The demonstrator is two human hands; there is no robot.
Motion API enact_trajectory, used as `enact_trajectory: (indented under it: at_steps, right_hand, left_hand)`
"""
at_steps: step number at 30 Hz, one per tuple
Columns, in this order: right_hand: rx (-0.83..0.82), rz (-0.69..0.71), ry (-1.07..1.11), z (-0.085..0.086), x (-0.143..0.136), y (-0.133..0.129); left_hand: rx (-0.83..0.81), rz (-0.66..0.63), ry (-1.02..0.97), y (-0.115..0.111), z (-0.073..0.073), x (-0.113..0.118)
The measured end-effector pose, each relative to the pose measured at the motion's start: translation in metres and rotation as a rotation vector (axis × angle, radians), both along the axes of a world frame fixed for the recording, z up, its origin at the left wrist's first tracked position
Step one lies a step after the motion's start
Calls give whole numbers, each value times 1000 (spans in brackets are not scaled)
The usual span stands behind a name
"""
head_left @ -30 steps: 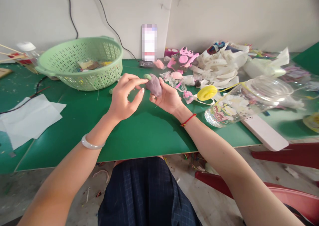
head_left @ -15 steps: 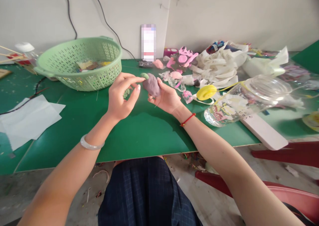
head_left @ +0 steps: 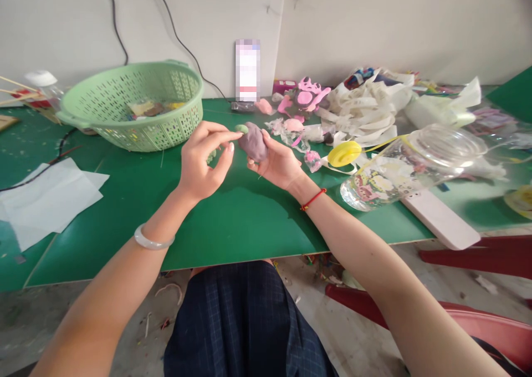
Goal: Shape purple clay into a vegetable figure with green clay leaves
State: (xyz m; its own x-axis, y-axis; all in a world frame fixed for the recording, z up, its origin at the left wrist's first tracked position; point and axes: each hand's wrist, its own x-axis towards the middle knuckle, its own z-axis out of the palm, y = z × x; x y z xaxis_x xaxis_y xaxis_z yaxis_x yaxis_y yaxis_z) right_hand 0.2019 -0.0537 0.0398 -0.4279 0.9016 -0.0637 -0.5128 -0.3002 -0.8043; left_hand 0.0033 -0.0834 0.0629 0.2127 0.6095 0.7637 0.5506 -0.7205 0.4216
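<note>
A lump of greyish-purple modelling clay rests in my right hand, gripped between thumb and fingers above the table. On its upper left side sits a small green piece of clay. My left hand has its index fingertip at this green piece, with the thumb spread away from the index finger. Through the gap between them shows another bit of green clay; whether it lies on the table or against the hidden fingers, I cannot tell.
On the green table stand a green basket at left and a propped phone at the back. White sheets lie left. Pink clay figure, white strips, clear jar and pale case fill the right.
My left index finger has shifted very slightly down and right against the green piece. My right hand keeps the purple lump in nearly the same place.
</note>
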Motion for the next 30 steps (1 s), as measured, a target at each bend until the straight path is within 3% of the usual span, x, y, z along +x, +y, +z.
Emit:
enact_trajectory:
  at_steps: [6,14,26,30]
  right_hand:
    - [-33,-40,-26,3,-1,-1]
    - [13,-6,-53,1,0,0]
    - [7,-26,-35,3,0,-1]
    - [30,-22,-47,1,2,2]
  left_hand:
    - [-21,6,9,0,0,0]
    - [-78,5,-133,2,-3,-2]
    - [-28,-20,-4,-1,0,-1]
    - [-83,-23,-88,1,-4,0]
